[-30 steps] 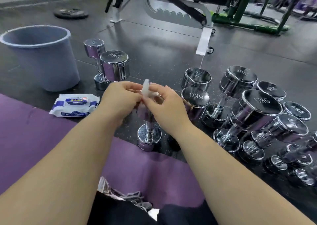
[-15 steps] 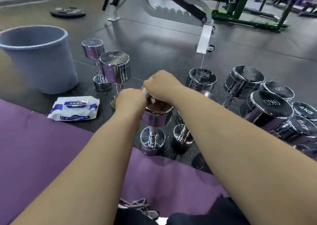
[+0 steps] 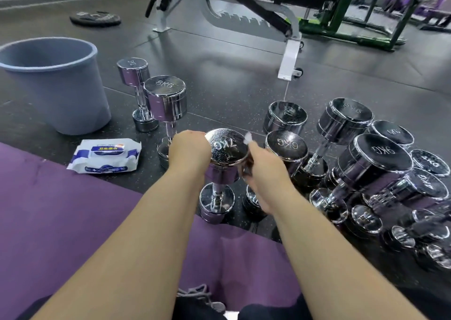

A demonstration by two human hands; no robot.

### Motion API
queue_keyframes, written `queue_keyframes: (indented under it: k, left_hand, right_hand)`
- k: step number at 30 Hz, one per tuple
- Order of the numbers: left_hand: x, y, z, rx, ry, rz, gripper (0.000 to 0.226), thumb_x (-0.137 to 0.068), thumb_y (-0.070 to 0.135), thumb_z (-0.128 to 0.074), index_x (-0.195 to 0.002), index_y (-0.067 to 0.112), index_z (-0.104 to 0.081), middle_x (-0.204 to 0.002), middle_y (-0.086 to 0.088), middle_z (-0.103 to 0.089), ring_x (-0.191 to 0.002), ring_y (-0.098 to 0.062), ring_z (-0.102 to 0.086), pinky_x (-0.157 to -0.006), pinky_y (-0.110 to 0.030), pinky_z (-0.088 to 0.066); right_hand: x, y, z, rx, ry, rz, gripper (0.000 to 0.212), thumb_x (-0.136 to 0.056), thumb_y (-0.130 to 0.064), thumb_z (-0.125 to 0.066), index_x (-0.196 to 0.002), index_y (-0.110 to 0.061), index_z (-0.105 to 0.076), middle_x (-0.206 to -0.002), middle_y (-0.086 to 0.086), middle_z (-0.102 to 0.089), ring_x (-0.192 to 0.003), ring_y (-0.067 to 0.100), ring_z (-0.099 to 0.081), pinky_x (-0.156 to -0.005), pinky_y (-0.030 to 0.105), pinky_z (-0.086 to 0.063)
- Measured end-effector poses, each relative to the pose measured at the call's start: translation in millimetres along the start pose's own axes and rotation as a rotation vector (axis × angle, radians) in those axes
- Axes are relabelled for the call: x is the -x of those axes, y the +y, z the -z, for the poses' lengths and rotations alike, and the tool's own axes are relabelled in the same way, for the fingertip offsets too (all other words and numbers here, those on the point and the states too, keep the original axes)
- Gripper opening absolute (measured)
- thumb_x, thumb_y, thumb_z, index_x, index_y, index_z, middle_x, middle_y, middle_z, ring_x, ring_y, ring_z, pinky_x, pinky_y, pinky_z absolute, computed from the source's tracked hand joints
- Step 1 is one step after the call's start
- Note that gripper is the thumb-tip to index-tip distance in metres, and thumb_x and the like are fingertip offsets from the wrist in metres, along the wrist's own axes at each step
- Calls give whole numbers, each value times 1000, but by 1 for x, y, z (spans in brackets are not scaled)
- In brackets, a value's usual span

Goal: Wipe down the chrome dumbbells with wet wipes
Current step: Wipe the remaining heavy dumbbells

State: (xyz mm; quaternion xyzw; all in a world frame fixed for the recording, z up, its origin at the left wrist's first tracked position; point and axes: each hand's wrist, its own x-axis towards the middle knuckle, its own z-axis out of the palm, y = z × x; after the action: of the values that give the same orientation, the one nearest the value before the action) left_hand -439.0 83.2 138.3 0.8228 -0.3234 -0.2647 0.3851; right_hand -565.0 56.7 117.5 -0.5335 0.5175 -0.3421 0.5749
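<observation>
A chrome dumbbell point(image 3: 225, 148) marked 7KG stands upright on the dark floor in front of me. My left hand point(image 3: 189, 150) grips the left side of its top head. My right hand point(image 3: 264, 170) holds the right side, fingers curled, with a white wet wipe point(image 3: 248, 139) pinched at its fingertips and sticking up beside the head. Several more chrome dumbbells point(image 3: 373, 156) stand and lie in a cluster to the right. Two others, one marked 8KG point(image 3: 166, 97), stand to the left.
A grey bucket point(image 3: 52, 85) stands at the far left. A pack of wet wipes point(image 3: 107, 155) lies on the floor by the purple mat point(image 3: 61, 217). A weight bench point(image 3: 263, 4) and a weight plate point(image 3: 95, 17) are farther back.
My hands came apart from above the dumbbell. The right hand slid off the top face to the head's right side with the wipe; the left hand moved to the head's left side.
</observation>
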Motion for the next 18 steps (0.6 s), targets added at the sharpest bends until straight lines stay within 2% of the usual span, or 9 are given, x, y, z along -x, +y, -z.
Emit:
queue_keyframes:
  k: [2, 4, 5, 7, 9, 11, 14, 16, 18]
  left_hand:
    - [5, 5, 1, 37, 32, 23, 41, -95, 1, -50, -134, 7, -55, -137, -11, -55, -126, -24, -52, -88, -26, -50]
    - [11, 9, 7, -13, -20, 21, 42, -92, -3, -53, -133, 5, -55, -144, -8, -48, -132, -20, -45, -103, -27, -43]
    - [10, 8, 5, 10, -30, 3, 41, -92, -3, -52, -132, 5, -56, -144, -8, -48, -126, -17, -49, -99, -21, -45]
    - [16, 3, 0, 340, 29, 82, 36, -97, 3, -45, -130, 6, -58, -136, -11, -57, -88, -6, -57, -64, -4, -47]
    - [18, 2, 1, 359, 101, 64, 35, -97, 2, -42, -126, 7, -61, -126, -14, -63, -70, -5, -52, -47, -4, -42]
    - [17, 4, 3, 242, 54, 78, 35, -87, -5, -51, -117, 6, -65, -120, -14, -65, -92, -19, -64, -71, -18, -52]
    - [15, 10, 1, 117, 78, 103, 35, -83, -8, -58, -115, 6, -63, -120, -11, -62, -113, -25, -59, -84, -28, -47]
    - [14, 9, -3, 140, 88, 91, 36, -85, -6, -59, -117, 9, -62, -120, -9, -61, -113, -23, -58, -81, -26, -44]
    - [16, 10, -4, 141, 113, 135, 38, -86, -7, -57, -120, 9, -61, -123, -10, -61, -113, -24, -58, -80, -26, -44]
  right_hand:
    - [20, 22, 4, -72, -25, 7, 50, -96, -58, -47, -69, -24, -73, -76, -6, -66, -82, 19, -60, -88, 39, -50]
    - [17, 22, -1, -171, -17, -16, 51, -100, -50, -46, -65, -19, -68, -81, -3, -67, -80, 14, -59, -81, 30, -47]
    - [8, 15, -4, -239, 9, -20, 46, -101, -42, -46, -69, -15, -66, -79, -1, -67, -77, 13, -58, -76, 27, -47]
    - [2, -7, -7, -230, 26, 36, 35, -101, -29, -46, -80, -7, -65, -79, 2, -59, -75, 16, -53, -69, 27, -42]
    - [-4, -14, -7, -184, 52, 81, 27, -97, -25, -50, -78, -11, -64, -74, 0, -51, -73, 16, -45, -69, 32, -36]
    - [9, -10, -9, -189, 79, 100, 24, -93, -20, -55, -72, -22, -68, -71, -14, -56, -74, 12, -55, -72, 32, -44]
    - [48, 19, -10, -199, 147, 210, 19, -92, -17, -62, -93, -26, -78, -105, -32, -59, -114, -4, -58, -100, 22, -46]
    - [58, 34, -11, -254, 156, 251, 29, -89, -8, -65, -86, -34, -76, -109, -23, -64, -110, -7, -60, -94, 14, -46]
    - [43, 34, -8, -329, 228, 227, 30, -85, 0, -66, -79, -28, -76, -93, -6, -72, -84, 3, -67, -77, 17, -50]
